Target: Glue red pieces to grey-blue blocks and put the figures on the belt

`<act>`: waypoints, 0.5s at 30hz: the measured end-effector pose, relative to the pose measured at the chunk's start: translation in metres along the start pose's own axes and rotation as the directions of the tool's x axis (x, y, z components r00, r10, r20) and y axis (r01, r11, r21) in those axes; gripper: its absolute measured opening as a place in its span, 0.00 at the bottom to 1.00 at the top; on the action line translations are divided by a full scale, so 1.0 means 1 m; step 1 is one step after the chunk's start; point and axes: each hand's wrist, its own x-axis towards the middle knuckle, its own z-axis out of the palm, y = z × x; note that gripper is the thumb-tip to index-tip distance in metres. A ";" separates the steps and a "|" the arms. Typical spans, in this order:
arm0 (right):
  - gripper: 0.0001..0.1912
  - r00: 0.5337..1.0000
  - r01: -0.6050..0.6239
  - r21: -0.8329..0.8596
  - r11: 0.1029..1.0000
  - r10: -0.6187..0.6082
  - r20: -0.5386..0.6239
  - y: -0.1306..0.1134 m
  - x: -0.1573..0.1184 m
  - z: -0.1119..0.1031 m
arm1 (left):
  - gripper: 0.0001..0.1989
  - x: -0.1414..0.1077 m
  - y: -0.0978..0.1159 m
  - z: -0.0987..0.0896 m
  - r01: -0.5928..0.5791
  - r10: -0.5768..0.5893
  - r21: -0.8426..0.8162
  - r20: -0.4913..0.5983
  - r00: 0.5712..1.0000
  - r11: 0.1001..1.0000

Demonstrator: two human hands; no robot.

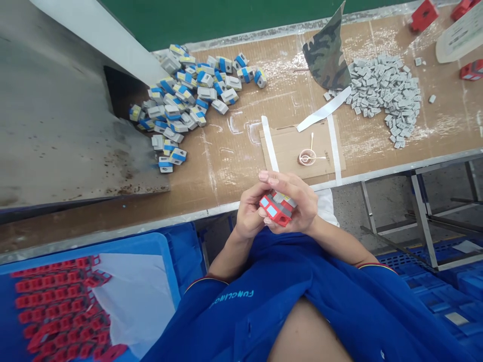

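Observation:
Between my two hands, just off the table's front edge, is a small red and grey toy vehicle body with light blue window patches. My left hand is closed round its left end, thumb against the red side. From the right, my right hand wraps it, fingers arched over the top and partly hiding it. A yellow and light grey part shows under those fingers. Beyond my hands, a small clear cup with cotton swabs stands on a taped cardboard sheet.
White-grey-blue toy blocks are heaped at the table's left. Small grey pieces lie piled on the right beside a camouflage cloth. A blue tray at lower left holds rows of red parts. A metal box borders the left.

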 end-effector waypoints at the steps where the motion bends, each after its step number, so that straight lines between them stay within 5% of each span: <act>1: 0.32 1.000 0.007 -0.004 1.000 -0.007 -0.004 0.000 0.001 0.000 | 0.35 0.000 0.000 0.000 -0.001 0.001 0.006 0.001 1.000 1.000; 7: 0.31 1.000 0.000 0.079 0.997 -0.001 0.011 -0.001 0.000 0.000 | 0.33 -0.001 0.002 0.000 -0.059 0.056 0.047 0.051 0.997 0.997; 15: 0.33 0.998 -0.022 -0.001 1.000 0.022 0.059 0.002 -0.002 0.000 | 0.34 0.003 -0.003 0.000 0.022 -0.025 -0.062 -0.034 0.999 0.998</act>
